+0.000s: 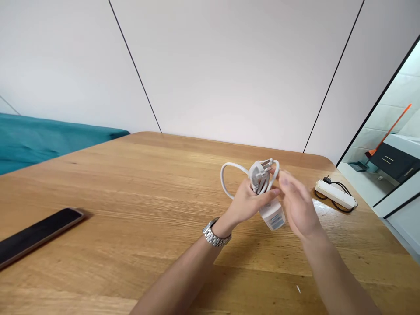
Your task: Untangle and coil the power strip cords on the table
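My left hand (246, 202), with a metal watch (215, 233) on its wrist, is closed around a white power strip (272, 214) and its coiled white cord (229, 173). The white plug (259, 171) sticks up above my fingers. My right hand (297, 201) is beside the strip on its right, fingers stretched out and slightly blurred, close to the cord loop near the plug. Both hands hover over the wooden table (131, 188).
A dark phone (36, 234) lies at the table's left edge. A second white power strip (335, 194) with a black cord sits near the right corner. A teal cushion (39, 140) lies behind on the left. An orange-handled broom (389, 131) shows through the right opening.
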A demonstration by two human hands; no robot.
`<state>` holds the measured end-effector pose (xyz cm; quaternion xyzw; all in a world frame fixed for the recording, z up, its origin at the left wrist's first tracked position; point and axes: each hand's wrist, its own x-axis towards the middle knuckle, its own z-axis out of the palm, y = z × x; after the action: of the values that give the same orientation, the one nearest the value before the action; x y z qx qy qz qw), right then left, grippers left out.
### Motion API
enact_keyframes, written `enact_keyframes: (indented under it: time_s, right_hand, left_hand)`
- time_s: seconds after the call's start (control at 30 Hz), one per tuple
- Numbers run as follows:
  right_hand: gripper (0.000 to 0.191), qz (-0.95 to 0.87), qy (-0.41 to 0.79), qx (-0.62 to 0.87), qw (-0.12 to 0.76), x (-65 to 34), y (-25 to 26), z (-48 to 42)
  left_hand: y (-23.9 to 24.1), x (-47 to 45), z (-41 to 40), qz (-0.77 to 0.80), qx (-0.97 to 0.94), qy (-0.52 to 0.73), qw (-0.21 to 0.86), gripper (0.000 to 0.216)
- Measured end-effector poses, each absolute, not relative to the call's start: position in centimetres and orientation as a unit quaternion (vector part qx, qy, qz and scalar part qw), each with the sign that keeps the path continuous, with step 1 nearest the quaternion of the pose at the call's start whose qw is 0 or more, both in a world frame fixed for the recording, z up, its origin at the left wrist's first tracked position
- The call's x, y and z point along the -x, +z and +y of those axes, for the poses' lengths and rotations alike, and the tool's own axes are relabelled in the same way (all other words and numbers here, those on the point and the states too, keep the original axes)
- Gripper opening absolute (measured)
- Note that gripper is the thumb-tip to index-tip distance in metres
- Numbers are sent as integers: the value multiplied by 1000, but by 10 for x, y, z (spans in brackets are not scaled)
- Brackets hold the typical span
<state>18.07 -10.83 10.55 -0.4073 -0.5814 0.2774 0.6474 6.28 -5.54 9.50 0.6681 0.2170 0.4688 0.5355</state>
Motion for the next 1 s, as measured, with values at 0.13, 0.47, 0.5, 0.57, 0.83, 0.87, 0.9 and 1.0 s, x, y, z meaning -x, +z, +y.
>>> enact_keyframes:
  time_s: [0.13, 0.47, 0.5, 0.57, 0.83, 0.87, 0.9, 1.0]
  right_hand:
    - [47, -541, 112, 486, 677, -206, 91, -90]
    - [99, -641, 452, 323, 530, -234, 72, -62]
    - [98, -641, 484, 295, 517, -235, 69, -60]
    - [98, -640, 535, 246, 494, -234, 62, -58]
    - [76, -635, 525, 266, 500, -227, 45, -50]
    - [73, -631, 501, 296, 513, -227, 45, -49]
    - [71, -622, 471, 331, 530, -227, 46, -47]
    - [64, -587, 370, 451, 562, -232, 49, -42]
  left_hand:
    - [98, -63, -61, 214, -638, 428, 603, 27]
    - [81, -77, -84, 77, -489, 291, 819, 28]
    - [77, -80, -87, 65, -481, 282, 828, 29]
    - [69, -84, -91, 26, -473, 250, 845, 31]
    - [56, -88, -91, -46, -461, 190, 866, 34]
    - [58, -87, -88, -35, -452, 207, 867, 34]
    - [60, -87, -85, -17, -442, 227, 868, 34]
    - [64, -89, -68, 79, -401, 307, 860, 33]
